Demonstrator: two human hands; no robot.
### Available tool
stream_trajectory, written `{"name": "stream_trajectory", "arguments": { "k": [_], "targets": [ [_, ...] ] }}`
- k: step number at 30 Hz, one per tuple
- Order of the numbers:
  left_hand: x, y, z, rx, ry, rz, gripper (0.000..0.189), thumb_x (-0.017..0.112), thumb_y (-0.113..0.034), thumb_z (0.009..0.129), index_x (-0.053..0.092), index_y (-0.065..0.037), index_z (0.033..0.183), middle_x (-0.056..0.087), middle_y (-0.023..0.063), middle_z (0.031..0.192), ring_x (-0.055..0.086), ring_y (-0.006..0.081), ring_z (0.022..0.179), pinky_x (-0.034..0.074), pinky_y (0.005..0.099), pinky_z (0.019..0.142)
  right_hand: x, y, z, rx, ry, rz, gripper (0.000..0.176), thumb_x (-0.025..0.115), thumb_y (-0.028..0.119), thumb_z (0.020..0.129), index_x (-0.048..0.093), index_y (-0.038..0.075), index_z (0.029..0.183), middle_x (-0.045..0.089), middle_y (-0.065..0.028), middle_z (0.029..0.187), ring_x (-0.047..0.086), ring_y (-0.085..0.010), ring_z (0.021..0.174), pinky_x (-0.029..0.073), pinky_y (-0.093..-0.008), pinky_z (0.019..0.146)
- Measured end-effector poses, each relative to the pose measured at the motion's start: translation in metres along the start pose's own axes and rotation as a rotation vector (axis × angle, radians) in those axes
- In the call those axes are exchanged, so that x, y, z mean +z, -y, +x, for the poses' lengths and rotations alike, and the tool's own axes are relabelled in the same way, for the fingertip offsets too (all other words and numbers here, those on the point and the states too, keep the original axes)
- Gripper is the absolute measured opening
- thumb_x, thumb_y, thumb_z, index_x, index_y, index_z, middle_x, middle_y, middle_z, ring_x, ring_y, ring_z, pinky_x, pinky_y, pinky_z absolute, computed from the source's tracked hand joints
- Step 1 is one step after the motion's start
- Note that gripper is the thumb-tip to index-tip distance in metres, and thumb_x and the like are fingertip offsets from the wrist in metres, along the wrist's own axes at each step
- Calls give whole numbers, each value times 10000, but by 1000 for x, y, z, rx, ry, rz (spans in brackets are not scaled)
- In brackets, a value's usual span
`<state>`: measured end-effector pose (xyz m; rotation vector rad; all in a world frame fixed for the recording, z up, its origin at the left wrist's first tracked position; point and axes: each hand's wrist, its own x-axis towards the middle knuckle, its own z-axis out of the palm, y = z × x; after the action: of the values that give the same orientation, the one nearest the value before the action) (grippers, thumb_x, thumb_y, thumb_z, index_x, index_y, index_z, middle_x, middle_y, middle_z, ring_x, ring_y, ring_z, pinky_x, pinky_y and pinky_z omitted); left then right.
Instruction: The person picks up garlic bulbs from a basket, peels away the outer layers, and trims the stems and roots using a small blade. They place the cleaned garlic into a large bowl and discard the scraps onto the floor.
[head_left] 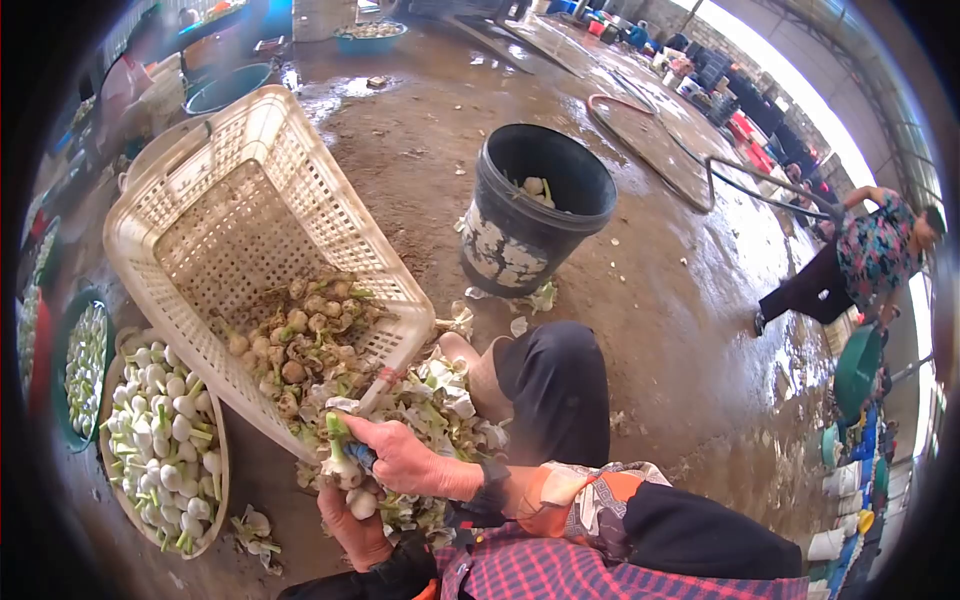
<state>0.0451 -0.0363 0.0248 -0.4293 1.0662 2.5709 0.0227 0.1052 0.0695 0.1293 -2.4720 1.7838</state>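
Note:
My left hand (pixel 352 528) is closed under a white garlic bulb (pixel 362 502), and another bulb with a green stem (pixel 338 440) stands just above it. My right hand (pixel 405 458) is closed on a small tool with a dark blue handle (pixel 360 455). Its blade, if it has one, is hidden. The right thumb lies along the green stem. Behind both hands is a tilted cream plastic crate (pixel 340 180), with unpeeled brown garlic bulbs (pixel 300 330) gathered in its near end. Peeled leaves and skins (pixel 440 400) are heaped beneath my hands.
At left stands a basin of cleaned white garlic (pixel 160 450), with a green tub (pixel 72 400) of more beyond. A black bucket (pixel 540 210) holding a few bulbs stands past my knee. A person (pixel 870 250) walks at right. Hoses (pixel 700 170) cross the wet floor.

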Motion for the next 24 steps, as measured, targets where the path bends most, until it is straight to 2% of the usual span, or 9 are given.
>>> {"name": "stream_trajectory", "arguments": {
  "k": [6,9,13,15,17,18,19,21,24],
  "targets": [
    [16,10,3,142,-109,117,424,489,-353,941,532,0,1173,611,80,1029,599,178,904,492,305,742,9,-3,0,-183,-209,-177,390,595,-7,687,575,-11,1077,625,-188,944,608,-357,865,491,-380,752],
    [25,14,3,177,-196,228,339,549,-249,911,549,7,1134,619,89,1004,607,168,872,504,285,717,2,-1,1,-327,-178,-291,324,582,2,695,602,20,1017,612,-204,856,609,-358,816,497,-394,714],
    [-8,26,11,26,-46,-206,368,566,-233,880,528,-2,1164,634,108,963,628,232,839,551,352,610,-1,-36,10,239,-164,439,295,485,-24,769,602,15,1037,642,-69,854,633,-207,769,513,-322,648],
    [-2,16,6,-141,267,-523,411,538,-277,889,505,-5,1196,632,150,1003,632,290,873,553,388,575,-8,-37,13,598,-348,873,304,428,-27,823,590,31,1074,619,-15,892,612,-147,756,521,-296,611],
    [-2,14,3,-63,251,-444,438,508,-312,899,491,-11,1216,616,186,1058,623,357,928,545,423,537,-22,-60,5,450,-245,926,309,410,3,847,572,42,1106,612,-22,930,606,-141,742,531,-297,590],
    [-1,13,1,-15,241,-454,427,506,-293,901,489,-4,1215,599,204,1100,606,403,962,552,425,520,-27,-67,6,565,-138,648,315,463,70,831,562,54,1130,627,-74,961,626,-210,773,536,-327,642],
    [0,9,4,32,225,-265,409,515,-243,898,478,4,1221,582,208,1128,602,419,956,566,411,518,-31,-70,-2,331,29,105,328,480,65,818,562,57,1136,628,-92,972,626,-243,787,534,-336,665],
    [3,5,4,-2,176,-463,379,521,-168,893,469,7,1226,585,199,1117,612,392,944,578,377,528,-35,-72,-24,-198,343,-963,358,514,56,793,561,63,1148,630,-127,994,627,-309,815,529,-352,711],
    [5,0,3,26,83,-384,361,526,-114,887,470,-1,1226,597,166,1089,635,309,909,577,347,530,-39,-15,-4,-162,254,-533,452,541,-70,710,577,60,1141,612,-151,1045,601,-327,920,498,-338,791]
  ]
}}
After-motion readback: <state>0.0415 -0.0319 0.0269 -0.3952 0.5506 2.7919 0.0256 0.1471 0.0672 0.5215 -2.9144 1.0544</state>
